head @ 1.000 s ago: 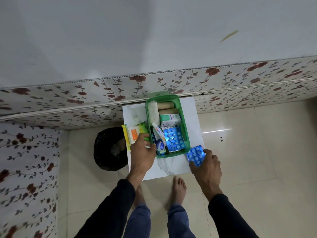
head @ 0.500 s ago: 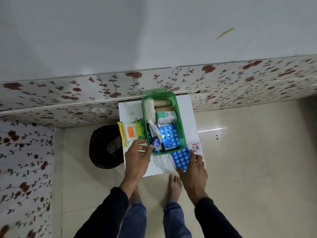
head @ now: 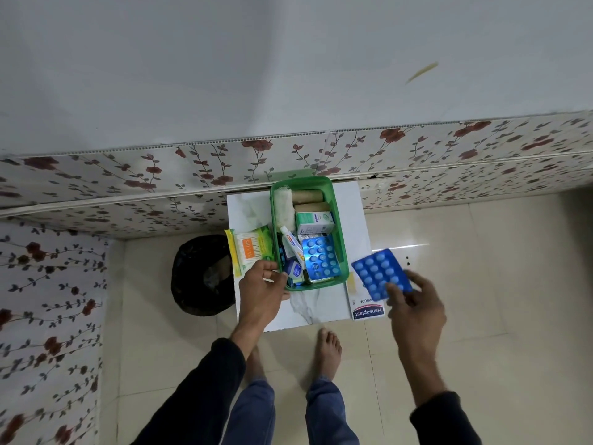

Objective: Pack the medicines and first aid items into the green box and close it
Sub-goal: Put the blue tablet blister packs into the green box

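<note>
Head view: a blue blister pack (head: 381, 273) is pinched in the fingers (head: 395, 292) of the right hand (head: 417, 311) just right of the green box (head: 337, 216), steadied on the bench (head: 324, 308) by the curled left hand (head: 261, 292); lowering it in seems next.

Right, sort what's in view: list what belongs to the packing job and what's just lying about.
Part of the job:
green box
blue pill strip in the right hand
plaster packet
cotton bud pack
left hand at the box's near corner

Just lying about:
black bin bag on the floor
</note>
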